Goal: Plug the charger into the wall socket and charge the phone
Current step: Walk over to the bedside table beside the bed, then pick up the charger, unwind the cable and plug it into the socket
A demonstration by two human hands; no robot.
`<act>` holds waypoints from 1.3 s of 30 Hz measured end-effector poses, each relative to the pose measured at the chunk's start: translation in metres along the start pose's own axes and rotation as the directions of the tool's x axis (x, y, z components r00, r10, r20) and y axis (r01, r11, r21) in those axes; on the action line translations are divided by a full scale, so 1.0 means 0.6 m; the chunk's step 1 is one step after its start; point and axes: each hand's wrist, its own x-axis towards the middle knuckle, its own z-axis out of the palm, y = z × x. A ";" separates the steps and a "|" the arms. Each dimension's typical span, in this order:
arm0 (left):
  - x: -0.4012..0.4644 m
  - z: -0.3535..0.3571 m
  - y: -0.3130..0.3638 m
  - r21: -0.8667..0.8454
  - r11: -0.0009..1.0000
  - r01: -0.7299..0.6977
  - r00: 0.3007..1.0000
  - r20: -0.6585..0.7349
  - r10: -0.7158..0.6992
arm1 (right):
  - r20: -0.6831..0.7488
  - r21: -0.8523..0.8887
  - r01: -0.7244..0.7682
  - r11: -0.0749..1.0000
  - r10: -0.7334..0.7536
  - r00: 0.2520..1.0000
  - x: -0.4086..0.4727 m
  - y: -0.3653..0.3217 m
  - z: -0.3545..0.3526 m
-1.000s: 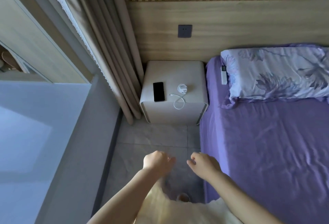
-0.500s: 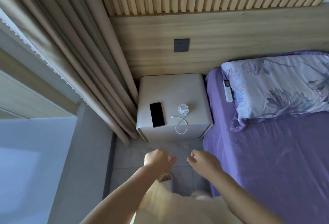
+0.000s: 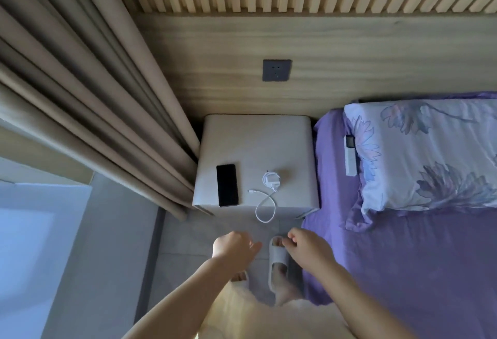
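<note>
A black phone lies face up on the left of a beige bedside table. To its right sits a white charger with its white cable looping over the table's front edge. A dark grey wall socket is set in the wooden panel above the table, with nothing in it. My left hand and my right hand hover side by side in front of the table, below its front edge, fingers loosely curled and holding nothing.
Heavy beige curtains hang left of the table. A bed with a purple sheet and a floral pillow fills the right side; a white remote lies beside the pillow. My feet in grey slippers stand on the tiled floor.
The view has closed in on the bedside table, so the phone, charger and socket look larger and nearer. Both hands keep the same pose in front of me.
</note>
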 end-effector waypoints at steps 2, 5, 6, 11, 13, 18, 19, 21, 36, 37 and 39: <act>0.019 -0.002 0.021 -0.024 0.999 0.032 0.999 0.011 -0.031 | 0.011 -0.017 0.011 1.000 -0.011 1.000 0.034 0.013 -0.023; 0.054 -0.011 0.050 -0.061 0.995 0.080 0.997 0.027 -0.078 | 0.023 -0.047 0.043 0.998 -0.042 0.999 0.090 0.024 -0.056; 0.067 -0.016 0.058 -0.069 0.993 0.098 0.995 0.032 -0.096 | 0.013 -0.059 0.057 0.997 -0.056 0.998 0.109 0.025 -0.066; 0.131 -0.038 0.080 -0.182 0.968 0.170 0.985 0.063 -0.161 | 0.004 -0.095 0.111 0.989 -0.111 0.994 0.191 0.022 -0.097; 0.162 -0.044 0.082 -0.217 0.959 0.182 0.983 0.069 -0.171 | 0.022 -0.085 0.121 0.989 -0.119 0.993 0.222 0.021 -0.095; 0.259 -0.043 0.079 -0.390 0.880 0.271 0.961 0.154 -0.228 | 0.086 -0.042 0.072 0.997 -0.068 0.994 0.291 0.030 -0.059; 0.278 -0.039 0.074 -0.444 0.847 0.292 0.956 0.165 -0.243 | 0.101 -0.029 0.050 0.998 -0.047 0.994 0.303 0.033 -0.049; 0.315 -0.028 0.065 -0.509 0.805 0.305 0.952 0.175 -0.250 | 0.120 0.000 0.006 1.000 -0.006 0.993 0.331 0.037 -0.030; 0.518 0.054 0.072 -0.848 0.306 0.433 0.881 0.326 -0.343 | -0.006 0.220 0.047 0.974 -0.047 0.999 0.494 0.040 0.050; 0.520 0.050 0.068 -0.858 0.284 0.427 0.883 0.328 -0.337 | -0.015 0.253 0.033 0.967 -0.030 0.999 0.496 0.043 0.050; 0.520 0.034 0.062 -0.892 0.210 0.400 0.894 0.330 -0.303 | -0.039 0.324 0.016 0.946 -0.004 0.999 0.498 0.045 0.044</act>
